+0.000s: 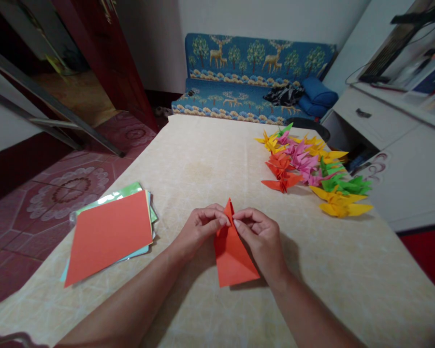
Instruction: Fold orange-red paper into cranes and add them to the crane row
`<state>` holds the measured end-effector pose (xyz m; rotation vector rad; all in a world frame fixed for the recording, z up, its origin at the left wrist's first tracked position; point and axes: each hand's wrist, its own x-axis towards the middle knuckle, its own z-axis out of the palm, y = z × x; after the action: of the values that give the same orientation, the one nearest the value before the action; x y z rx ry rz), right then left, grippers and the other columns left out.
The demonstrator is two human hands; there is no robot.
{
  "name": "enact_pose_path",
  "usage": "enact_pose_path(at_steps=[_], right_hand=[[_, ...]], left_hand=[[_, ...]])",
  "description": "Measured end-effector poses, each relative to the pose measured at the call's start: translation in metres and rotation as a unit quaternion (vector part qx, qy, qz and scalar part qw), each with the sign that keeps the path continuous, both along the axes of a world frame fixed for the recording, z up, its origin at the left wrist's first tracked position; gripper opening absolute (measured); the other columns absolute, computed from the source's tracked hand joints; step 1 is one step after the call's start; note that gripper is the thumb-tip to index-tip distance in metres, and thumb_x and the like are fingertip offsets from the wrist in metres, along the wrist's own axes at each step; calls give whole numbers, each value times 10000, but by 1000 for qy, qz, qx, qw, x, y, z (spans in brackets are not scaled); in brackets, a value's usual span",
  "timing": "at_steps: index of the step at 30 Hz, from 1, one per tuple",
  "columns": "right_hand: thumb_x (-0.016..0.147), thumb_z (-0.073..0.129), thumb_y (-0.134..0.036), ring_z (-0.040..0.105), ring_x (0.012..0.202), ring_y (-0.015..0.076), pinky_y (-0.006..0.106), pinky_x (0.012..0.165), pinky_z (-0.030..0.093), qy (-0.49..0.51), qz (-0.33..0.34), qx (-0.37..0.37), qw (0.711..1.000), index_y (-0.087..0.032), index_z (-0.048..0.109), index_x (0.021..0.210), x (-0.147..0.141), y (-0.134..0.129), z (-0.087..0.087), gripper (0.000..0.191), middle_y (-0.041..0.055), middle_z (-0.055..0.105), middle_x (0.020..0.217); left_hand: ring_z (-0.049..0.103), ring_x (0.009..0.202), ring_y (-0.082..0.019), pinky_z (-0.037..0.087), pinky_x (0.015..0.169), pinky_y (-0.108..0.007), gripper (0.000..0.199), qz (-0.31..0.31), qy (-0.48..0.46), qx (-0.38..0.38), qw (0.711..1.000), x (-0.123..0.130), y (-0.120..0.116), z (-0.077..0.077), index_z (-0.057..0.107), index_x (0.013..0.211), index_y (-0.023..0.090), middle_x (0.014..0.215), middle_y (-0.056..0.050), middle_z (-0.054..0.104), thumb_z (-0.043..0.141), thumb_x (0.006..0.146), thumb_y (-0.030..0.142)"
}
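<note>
A partly folded piece of red-orange origami paper [235,258] is held just above the table, its narrow point facing away from me and its wide end towards me. My left hand [205,224] pinches its left edge near the point between thumb and fingers. On the other side, my right hand [259,232] grips the right edge the same way, thumb on top. Both sets of fingertips meet close to the middle crease. The curled fingers hide part of the paper's upper edges.
To the left lies a stack of coloured paper sheets [112,234], red on top, with a plastic wrapper [118,195] beneath. Folded paper cranes [308,164] in several colours cluster at the right on the cloth-covered table [203,159]. Beyond stands a blue sofa [235,92]; a white cabinet [402,169] is at right.
</note>
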<state>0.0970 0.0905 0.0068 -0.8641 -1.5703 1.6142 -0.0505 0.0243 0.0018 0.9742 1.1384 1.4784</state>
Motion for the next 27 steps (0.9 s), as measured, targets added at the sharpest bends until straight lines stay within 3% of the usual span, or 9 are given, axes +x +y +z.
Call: enact_pose_path(at_steps=[4, 9, 14, 17, 20, 27], right_hand=[[732, 688, -284, 611, 637, 140, 231, 581, 470, 28, -1, -70, 997, -202, 659, 815, 1, 5, -5, 120, 4, 673, 730], [687, 694, -316, 624, 615, 165, 266, 561, 483, 77, -13, -189, 979, -217, 620, 834, 0, 13, -13, 191, 9, 688, 740], [664, 689, -318, 648, 605, 195, 282, 493, 471, 97, -7, -236, 967, -248, 607, 855, -1, 16, -14, 220, 16, 709, 762], [640, 703, -302, 640, 576, 189, 286, 500, 479, 79, 9, -248, 965, -235, 605, 854, -2, 15, -10, 245, 29, 712, 752], [639, 692, -305, 617, 530, 163, 263, 500, 468, 70, 28, -233, 970, -210, 603, 884, -3, 12, -10, 277, 20, 681, 669], [687, 702, -318, 545, 435, 100, 178, 408, 325, 23, 57, -184, 981, -165, 630, 862, -3, 7, -17, 245, -50, 548, 510]], left_hand=[[561, 758, -159, 399, 712, -255, 153, 17, -53, -38, 998, 0, 0, -6, 735, 780, 137, 820, -62, 632, 646, 785, 262], [633, 740, -194, 443, 699, -274, 262, 3, -182, -75, 980, 0, 3, -6, 755, 897, 100, 840, -118, 728, 591, 701, 161], [654, 830, -200, 454, 774, -287, 281, 18, -159, -55, 986, 2, 3, -6, 750, 972, 140, 965, -113, 738, 677, 701, 127], [654, 818, -199, 462, 773, -308, 230, 38, -123, -41, 991, 2, 3, -11, 752, 948, 154, 968, -114, 734, 743, 729, 222], [638, 731, -181, 464, 717, -298, 183, 72, -86, -23, 993, 0, 4, -11, 765, 845, 150, 836, -91, 733, 779, 699, 261], [564, 594, -134, 415, 598, -255, 177, 127, -36, -40, 990, -1, 5, -1, 740, 677, 145, 662, -47, 692, 778, 692, 317]])
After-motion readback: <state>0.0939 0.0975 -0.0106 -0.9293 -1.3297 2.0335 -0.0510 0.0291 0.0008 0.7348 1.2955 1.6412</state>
